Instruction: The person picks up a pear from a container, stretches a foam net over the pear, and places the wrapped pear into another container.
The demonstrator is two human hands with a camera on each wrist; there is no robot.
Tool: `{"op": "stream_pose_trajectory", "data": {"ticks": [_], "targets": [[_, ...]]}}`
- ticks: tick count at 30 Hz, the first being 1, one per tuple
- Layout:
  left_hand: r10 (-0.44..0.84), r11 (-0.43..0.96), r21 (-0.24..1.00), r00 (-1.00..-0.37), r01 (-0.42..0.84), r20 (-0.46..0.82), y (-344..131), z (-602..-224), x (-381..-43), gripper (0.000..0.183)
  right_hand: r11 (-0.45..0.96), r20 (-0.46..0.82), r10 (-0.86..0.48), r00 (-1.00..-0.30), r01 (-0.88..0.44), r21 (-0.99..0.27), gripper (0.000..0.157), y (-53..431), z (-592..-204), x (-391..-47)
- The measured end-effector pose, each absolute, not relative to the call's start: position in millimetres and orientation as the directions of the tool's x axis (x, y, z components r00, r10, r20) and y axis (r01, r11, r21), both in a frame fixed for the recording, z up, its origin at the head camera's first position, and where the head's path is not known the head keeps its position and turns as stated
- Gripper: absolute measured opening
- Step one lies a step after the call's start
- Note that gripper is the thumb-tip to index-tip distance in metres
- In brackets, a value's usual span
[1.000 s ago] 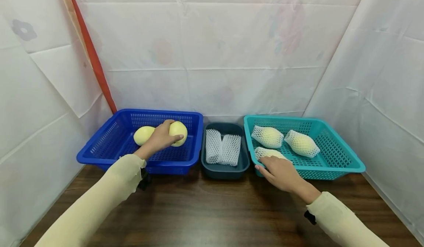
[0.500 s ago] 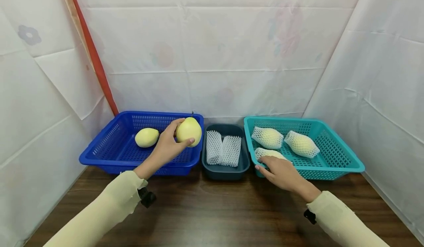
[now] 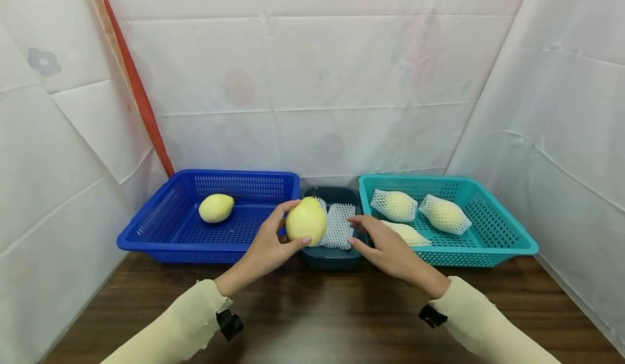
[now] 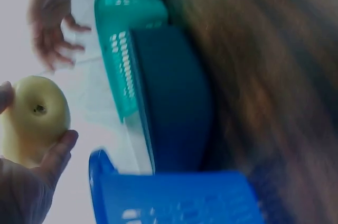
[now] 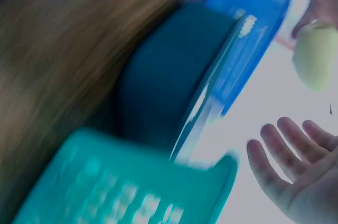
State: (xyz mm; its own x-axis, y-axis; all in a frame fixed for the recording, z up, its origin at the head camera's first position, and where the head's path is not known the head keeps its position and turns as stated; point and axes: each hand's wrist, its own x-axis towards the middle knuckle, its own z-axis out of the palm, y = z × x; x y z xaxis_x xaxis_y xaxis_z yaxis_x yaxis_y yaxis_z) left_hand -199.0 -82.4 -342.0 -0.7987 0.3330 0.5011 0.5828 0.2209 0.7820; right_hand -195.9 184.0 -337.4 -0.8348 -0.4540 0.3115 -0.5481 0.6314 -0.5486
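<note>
My left hand point(image 3: 269, 246) grips a yellow-green pear point(image 3: 306, 222) in the head view, holding it above the small dark bin's left side. In the left wrist view the pear point(image 4: 35, 115) sits between thumb and fingers, one dimpled end facing the camera. My right hand point(image 3: 393, 249) holds nothing and hovers over the bin's right edge, its fingers spread toward the white foam net sleeves point(image 3: 338, 226). Relaxed, apart fingers of that hand point(image 5: 298, 168) show in the right wrist view. The pear partly covers one sleeve.
At left, a blue basket point(image 3: 168, 243) holds another pear point(image 3: 216, 208). The dark bin point(image 3: 332, 261) stands in the middle. A teal basket point(image 3: 508, 244) at right contains sleeved pears point(image 3: 444, 214). White sheeting point(image 3: 312, 82) rises behind, and brown wooden table point(image 3: 322, 310) lies in front.
My left hand has lifted the pear out of the blue basket and carried it right, over the dark bin. My right hand has left the sleeved pear in the teal basket and moved left.
</note>
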Motion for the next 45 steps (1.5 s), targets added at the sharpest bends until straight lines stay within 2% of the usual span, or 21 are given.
{"op": "stream_pose_trajectory", "data": {"ticks": [6, 14, 21, 25, 33, 40, 45], "targets": [[0.419, 0.14, 0.779, -0.749, 0.611, 0.513, -70, -354, -189, 0.069, 0.425, 0.209, -0.523, -0.826, -0.465, -0.777, 0.055, 161, -338, -191], [0.468, 0.065, 0.834, -0.755, 0.549, 0.46, -62, -363, -183, 0.069, 0.308, 0.223, -0.467, -0.856, -0.394, -0.866, 0.06, 157, -346, -188], [0.516, -0.031, 0.875, -0.742, 0.483, 0.428, -61, -368, -181, 0.054, 0.279, 0.259, -0.427, -0.866, -0.399, -0.874, 0.06, 164, -353, -185], [0.512, -0.028, 0.871, -0.741, 0.491, 0.434, -61, -372, -179, 0.053, 0.268, 0.283, -0.445, -0.849, -0.428, -0.863, 0.058, 167, -358, -184], [0.522, 0.064, 0.864, -0.754, 0.5, 0.398, -64, -380, -173, 0.06, 0.275, 0.293, -0.521, -0.802, -0.482, -0.832, 0.062, 172, -372, -182], [0.556, 0.144, 0.866, -0.763, 0.478, 0.329, -66, -389, -171, 0.061, 0.295, 0.31, -0.591, -0.745, -0.557, -0.776, 0.061, 173, -389, -181], [0.567, 0.218, 0.851, -0.772, 0.477, 0.287, -67, -398, -170, 0.061, 0.291, 0.29, -0.629, -0.721, -0.564, -0.773, 0.06, 171, -398, -180]]}}
